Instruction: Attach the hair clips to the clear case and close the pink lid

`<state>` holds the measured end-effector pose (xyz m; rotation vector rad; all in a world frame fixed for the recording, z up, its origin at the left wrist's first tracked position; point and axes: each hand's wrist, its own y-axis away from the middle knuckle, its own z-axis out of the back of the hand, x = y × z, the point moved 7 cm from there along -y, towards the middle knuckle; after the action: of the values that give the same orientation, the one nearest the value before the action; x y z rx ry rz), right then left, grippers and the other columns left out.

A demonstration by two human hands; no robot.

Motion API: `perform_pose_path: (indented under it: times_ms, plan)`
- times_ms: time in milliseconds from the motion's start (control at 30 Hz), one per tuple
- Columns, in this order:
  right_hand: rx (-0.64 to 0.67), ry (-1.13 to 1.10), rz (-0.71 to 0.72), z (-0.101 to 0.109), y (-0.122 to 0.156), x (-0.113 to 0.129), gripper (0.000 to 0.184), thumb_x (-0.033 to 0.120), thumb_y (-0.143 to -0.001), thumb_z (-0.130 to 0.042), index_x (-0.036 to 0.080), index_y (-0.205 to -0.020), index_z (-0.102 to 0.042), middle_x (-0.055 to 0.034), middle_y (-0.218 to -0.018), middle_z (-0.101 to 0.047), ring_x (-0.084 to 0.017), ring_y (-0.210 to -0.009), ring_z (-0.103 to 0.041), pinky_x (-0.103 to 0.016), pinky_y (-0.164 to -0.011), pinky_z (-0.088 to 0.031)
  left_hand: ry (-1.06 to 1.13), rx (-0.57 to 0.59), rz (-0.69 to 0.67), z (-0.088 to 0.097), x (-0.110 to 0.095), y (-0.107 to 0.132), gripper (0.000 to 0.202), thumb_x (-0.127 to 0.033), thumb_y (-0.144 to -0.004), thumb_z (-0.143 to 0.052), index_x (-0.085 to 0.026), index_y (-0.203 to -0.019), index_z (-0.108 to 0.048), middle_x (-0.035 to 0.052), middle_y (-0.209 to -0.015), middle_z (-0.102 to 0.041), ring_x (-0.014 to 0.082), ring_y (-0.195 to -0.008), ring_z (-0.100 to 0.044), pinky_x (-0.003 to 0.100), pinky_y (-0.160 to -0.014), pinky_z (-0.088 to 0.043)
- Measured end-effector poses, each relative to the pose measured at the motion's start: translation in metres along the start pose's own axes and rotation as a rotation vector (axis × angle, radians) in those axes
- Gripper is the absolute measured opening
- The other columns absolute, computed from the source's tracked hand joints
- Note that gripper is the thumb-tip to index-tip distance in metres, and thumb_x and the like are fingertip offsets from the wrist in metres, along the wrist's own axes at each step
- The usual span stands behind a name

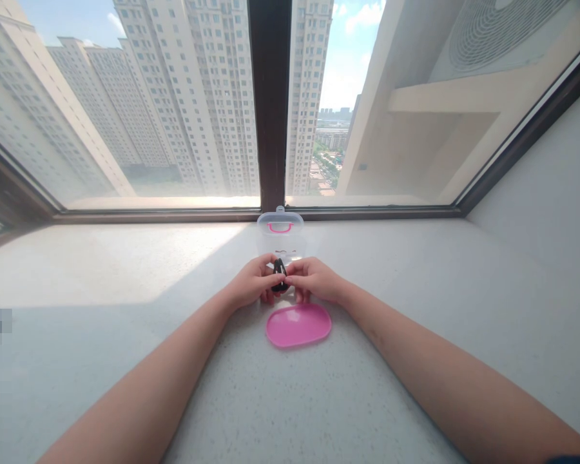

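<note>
My left hand and my right hand meet over a pale stone windowsill. Both pinch one small black object between their fingertips; it is too small to name. Just in front of the hands a pink oval tray lies flat on the sill. Behind the hands stands a clear plastic lid with a pink handle, hinged upright and partly hidden by my fingers.
A large window with a dark central post runs along the back of the sill, with tall buildings outside. A white wall closes the right side. The sill stretches wide to both sides of the hands.
</note>
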<state>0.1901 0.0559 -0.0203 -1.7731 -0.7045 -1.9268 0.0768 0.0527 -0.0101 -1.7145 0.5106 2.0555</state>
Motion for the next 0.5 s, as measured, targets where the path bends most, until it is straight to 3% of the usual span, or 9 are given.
perform_pose_path:
  times_ms: [267,500]
  plan:
    - [-0.007,0.026,-0.003,-0.0009,0.0013,0.0019,0.033,0.044,-0.077,-0.067,0.013,-0.081,-0.059,-0.0046,-0.070,-0.068,-0.011,-0.045,-0.059,-0.020,-0.040,-0.047,-0.010,0.025,-0.025,-0.0003,0.0000,-0.0003,0.034,-0.043,-0.081,-0.062,-0.019,-0.094,-0.043,0.0004,-0.063,-0.064,0.0136,-0.043,-0.060,0.019,-0.037,-0.045]
    - [-0.002,-0.001,0.003,-0.0009,0.0011,0.0033,0.029,0.041,-0.078,-0.067,0.013,-0.079,-0.058,-0.0037,-0.071,-0.067,-0.009,-0.046,-0.058,-0.018,-0.041,-0.046,0.027,0.038,-0.015,0.0005,-0.0005,-0.0002,0.032,-0.041,-0.081,-0.063,-0.019,-0.093,-0.043,0.0021,-0.066,-0.066,0.0131,-0.044,-0.060,0.017,-0.037,-0.040]
